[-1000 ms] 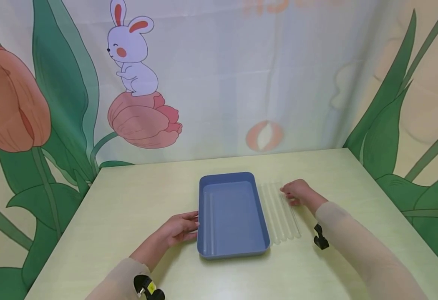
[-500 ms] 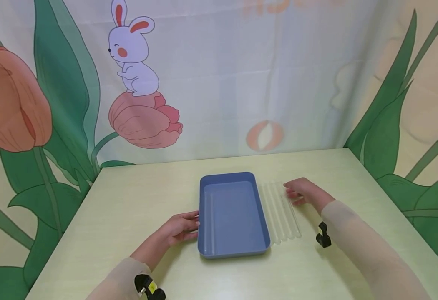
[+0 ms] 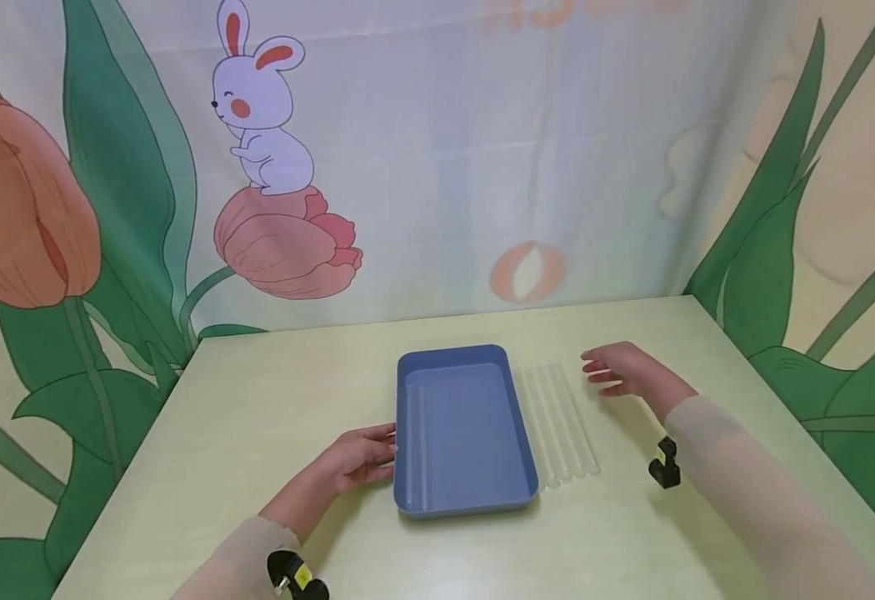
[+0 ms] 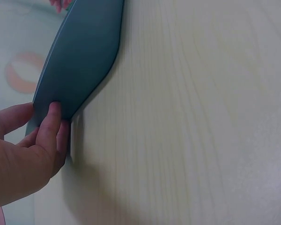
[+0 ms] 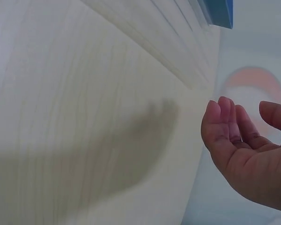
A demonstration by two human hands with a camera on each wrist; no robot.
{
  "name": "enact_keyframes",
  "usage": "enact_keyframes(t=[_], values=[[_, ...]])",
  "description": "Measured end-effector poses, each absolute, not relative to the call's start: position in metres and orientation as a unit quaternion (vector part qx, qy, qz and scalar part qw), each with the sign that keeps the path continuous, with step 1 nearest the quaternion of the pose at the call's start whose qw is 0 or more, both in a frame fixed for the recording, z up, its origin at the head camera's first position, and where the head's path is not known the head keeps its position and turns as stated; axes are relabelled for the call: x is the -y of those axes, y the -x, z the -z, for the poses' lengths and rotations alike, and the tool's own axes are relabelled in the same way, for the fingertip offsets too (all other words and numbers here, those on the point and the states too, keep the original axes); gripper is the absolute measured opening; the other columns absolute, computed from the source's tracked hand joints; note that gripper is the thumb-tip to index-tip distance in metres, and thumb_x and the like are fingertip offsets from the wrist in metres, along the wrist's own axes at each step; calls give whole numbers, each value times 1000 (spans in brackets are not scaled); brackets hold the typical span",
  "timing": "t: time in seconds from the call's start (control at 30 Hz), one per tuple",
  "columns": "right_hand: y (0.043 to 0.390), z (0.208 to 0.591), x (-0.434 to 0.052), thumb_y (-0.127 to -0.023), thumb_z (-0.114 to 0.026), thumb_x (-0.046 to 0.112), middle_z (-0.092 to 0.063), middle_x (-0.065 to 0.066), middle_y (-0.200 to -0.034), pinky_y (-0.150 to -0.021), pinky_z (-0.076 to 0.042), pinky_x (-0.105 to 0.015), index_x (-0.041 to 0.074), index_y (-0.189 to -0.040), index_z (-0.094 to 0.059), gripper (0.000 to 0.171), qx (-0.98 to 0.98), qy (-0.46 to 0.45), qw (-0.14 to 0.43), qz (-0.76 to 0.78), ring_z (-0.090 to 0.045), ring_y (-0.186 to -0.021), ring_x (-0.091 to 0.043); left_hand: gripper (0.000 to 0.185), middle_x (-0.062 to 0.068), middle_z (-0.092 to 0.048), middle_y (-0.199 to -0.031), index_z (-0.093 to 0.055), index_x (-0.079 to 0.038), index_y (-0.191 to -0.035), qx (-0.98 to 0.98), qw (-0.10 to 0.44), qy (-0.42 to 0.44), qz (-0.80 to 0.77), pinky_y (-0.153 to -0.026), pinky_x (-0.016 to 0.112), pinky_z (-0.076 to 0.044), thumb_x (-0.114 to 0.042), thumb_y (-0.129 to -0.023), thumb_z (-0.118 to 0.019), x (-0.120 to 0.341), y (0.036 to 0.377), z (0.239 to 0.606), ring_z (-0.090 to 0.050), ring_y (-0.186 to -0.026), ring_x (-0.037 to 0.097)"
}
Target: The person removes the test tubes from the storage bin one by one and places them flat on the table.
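Note:
A blue rectangular tray (image 3: pixel 475 442) lies on the table in the head view. My left hand (image 3: pixel 358 458) touches its left wall, the fingertips against the outer side; the left wrist view shows the thumb at the tray's (image 4: pixel 86 51) rim. Inside, along the left wall, lies clear tubing (image 3: pixel 418 446); whether it is one piece or two I cannot tell. Several clear tubes with rounded near ends, like test tubes (image 3: pixel 563 429), lie side by side just right of the tray. My right hand (image 3: pixel 621 368) hovers right of their far ends, fingers loosely bent and holding nothing.
The pale wood-look table (image 3: pixel 280 383) runs back to a printed cloth (image 3: pixel 437 192) with a rabbit and tulips. A black wrist device (image 3: pixel 665 463) hangs by the right sleeve, another (image 3: pixel 298 575) by the left.
My right hand has drawn away from the rightmost clear tube, moving right and slightly back, its fingers loosening. The left hand, tray and tubes stay in place.

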State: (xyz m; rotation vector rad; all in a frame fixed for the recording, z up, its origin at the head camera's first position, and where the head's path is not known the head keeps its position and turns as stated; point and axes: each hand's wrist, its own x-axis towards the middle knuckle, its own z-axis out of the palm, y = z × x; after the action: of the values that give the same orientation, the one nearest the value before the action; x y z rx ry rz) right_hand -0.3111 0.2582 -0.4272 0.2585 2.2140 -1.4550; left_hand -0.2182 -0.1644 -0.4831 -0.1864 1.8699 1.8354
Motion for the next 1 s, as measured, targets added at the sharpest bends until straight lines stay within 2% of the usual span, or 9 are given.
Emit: enact_keyframes(t=[0.1, 0.23, 0.33, 0.6, 0.77, 1.0], values=[[308, 420, -260, -108, -45, 28, -57, -20, -143, -84, -58, -27, -6, -154, -35, 58, -808, -89, 235, 532, -62, -115, -20, 62, 28, -38, -161, -31, 5, -157, -685, 255, 67, -679, -84, 25, -60, 2, -100, -54, 165, 217, 485, -67, -111, 12], [305, 408, -260, -109, -43, 31, -47, -25, -153, -87, -58, -26, -4, -156, -34, 59, -812, -75, 230, 531, -57, -127, -29, 63, 28, -38, -161, -30, 6, -158, -684, 254, 60, -681, -84, 25, -59, 2, -99, -54, 167, 217, 486, -67, -111, 11], [302, 399, -258, -110, -42, 32, -42, -26, -156, -87, -57, -25, -3, -156, -33, 59, -810, -64, 227, 537, -54, -129, -30, 63, 29, -38, -160, -31, 6, -157, -686, 252, 60, -680, -84, 25, -59, 2, -99, -54, 166, 217, 486, -67, -110, 11], [293, 373, -243, -110, -42, 32, -44, -22, -154, -87, -56, -22, 0, -156, -36, 57, -800, -18, 220, 558, -56, -120, -20, 61, 29, -37, -161, -31, 6, -157, -686, 256, 58, -678, -85, 25, -59, 2, -100, -52, 165, 217, 485, -66, -111, 12], [287, 359, -231, -109, -46, 28, -47, -18, -151, -88, -57, -22, 1, -158, -34, 57, -794, 16, 225, 564, -58, -108, -9, 62, 29, -37, -161, -31, 6, -157, -687, 255, 58, -679, -84, 24, -58, 2, -100, -53, 165, 217, 485, -66, -111, 11], [282, 348, -214, -108, -50, 26, -59, 1, -127, -88, -57, -23, 1, -158, -34, 58, -777, 28, 239, 582, -62, -100, -3, 61, 29, -38, -160, -31, 6, -157, -682, 253, 60, -684, -82, 23, -57, 2, -100, -51, 166, 218, 485, -66, -107, 9]])
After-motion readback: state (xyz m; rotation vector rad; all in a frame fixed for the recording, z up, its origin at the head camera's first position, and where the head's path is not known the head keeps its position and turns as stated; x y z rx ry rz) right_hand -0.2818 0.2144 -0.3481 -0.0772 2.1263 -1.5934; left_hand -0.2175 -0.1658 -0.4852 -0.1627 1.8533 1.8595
